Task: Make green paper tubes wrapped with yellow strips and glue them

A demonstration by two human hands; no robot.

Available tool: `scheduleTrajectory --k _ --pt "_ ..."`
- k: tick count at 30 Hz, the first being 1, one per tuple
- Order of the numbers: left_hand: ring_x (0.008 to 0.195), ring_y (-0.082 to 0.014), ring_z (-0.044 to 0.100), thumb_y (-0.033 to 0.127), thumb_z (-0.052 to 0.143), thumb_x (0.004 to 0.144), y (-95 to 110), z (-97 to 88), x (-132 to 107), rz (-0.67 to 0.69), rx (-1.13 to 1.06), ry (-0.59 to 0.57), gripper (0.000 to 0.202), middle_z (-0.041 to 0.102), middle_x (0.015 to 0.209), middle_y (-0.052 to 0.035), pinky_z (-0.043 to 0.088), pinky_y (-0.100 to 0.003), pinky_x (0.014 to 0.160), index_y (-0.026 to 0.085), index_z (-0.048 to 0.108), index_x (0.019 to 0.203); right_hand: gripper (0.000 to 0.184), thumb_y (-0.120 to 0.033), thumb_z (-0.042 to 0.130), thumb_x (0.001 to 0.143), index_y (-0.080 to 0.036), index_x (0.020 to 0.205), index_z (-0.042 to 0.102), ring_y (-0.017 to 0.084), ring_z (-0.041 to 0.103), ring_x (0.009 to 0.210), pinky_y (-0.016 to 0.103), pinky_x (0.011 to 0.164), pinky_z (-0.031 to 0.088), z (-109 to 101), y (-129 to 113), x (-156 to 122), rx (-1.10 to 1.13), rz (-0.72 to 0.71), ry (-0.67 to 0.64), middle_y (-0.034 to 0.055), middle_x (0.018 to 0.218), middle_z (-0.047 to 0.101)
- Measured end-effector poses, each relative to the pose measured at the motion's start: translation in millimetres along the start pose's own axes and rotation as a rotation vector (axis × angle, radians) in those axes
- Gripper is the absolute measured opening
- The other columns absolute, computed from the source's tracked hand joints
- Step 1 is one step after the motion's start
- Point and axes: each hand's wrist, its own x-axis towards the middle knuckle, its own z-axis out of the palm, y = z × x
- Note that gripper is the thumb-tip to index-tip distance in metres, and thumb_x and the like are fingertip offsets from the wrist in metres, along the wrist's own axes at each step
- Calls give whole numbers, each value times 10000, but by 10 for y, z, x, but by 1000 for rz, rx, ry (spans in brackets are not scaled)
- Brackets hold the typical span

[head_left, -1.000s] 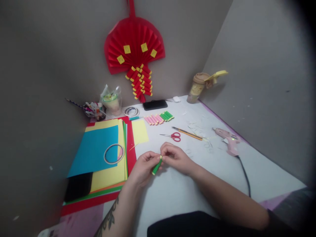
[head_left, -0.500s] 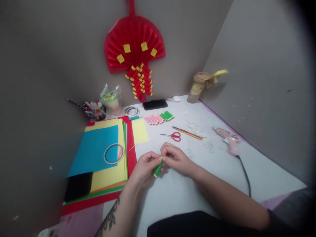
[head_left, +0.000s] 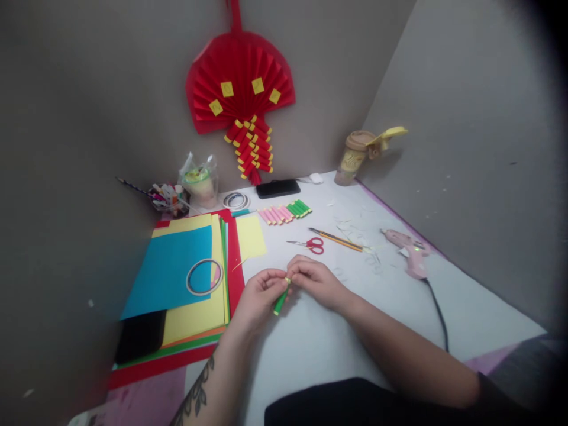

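A small green paper roll (head_left: 281, 302) with a yellow band at its top end is held between both hands over the white table (head_left: 310, 349). My left hand (head_left: 256, 300) grips it from the left, fingers curled round it. My right hand (head_left: 314, 283) pinches the yellow end from the right. A row of finished pink and green rolls (head_left: 285, 212) lies farther back on the table.
A stack of coloured paper (head_left: 190, 284) with a tape ring (head_left: 204, 276) lies left. Red scissors (head_left: 310, 244), pencils (head_left: 337, 239) and a pink glue gun (head_left: 408, 251) with its cord lie right. A phone (head_left: 278, 188), cup (head_left: 352, 158), tape roll (head_left: 236, 200) and red fan decoration (head_left: 242, 89) are behind.
The hands have only shifted slightly, turning the green roll a little between the fingers. Nothing else on the table has moved.
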Motion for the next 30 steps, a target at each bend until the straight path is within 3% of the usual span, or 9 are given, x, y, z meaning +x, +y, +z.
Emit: scheduleTrajectory --k 9,16,21,25,30 --pt "635 -102 596 321 688 726 -79 -11 49 102 213 36 274 672 736 -35 422 -194 580 131 617 910 147 -121 524 816 -179 703 598 141 533 735 260 663 408 45 42 -2 -123 33 46 14 759 542" --pt "831 -164 632 283 535 824 -158 -17 35 399 647 145 282 670 927 -55 476 -283 741 194 506 1090 89 -155 544 802 -186 747 607 146 538 734 269 650 415 99 41 -6 -123 82 72 21 793 552" --pt "952 -193 618 235 502 831 -148 -4 -12 512 901 186 331 659 1049 -84 477 -324 816 194 502 1159 111 -209 562 804 -190 695 554 156 532 771 276 661 415 140 68 -5 -68 91 182 25 821 530" --pt "878 -179 629 221 488 833 -97 -18 -16 528 933 233 247 671 1023 -74 497 -297 765 188 587 1057 156 -271 535 833 -199 695 525 174 508 786 305 710 402 107 99 23 -27 69 319 24 795 519" --pt "773 -158 625 247 516 827 -64 -52 -7 554 912 295 218 685 960 -60 503 -267 689 182 623 1005 201 -334 546 829 -198 683 528 171 481 745 304 705 389 80 112 41 32 93 366 15 757 505"
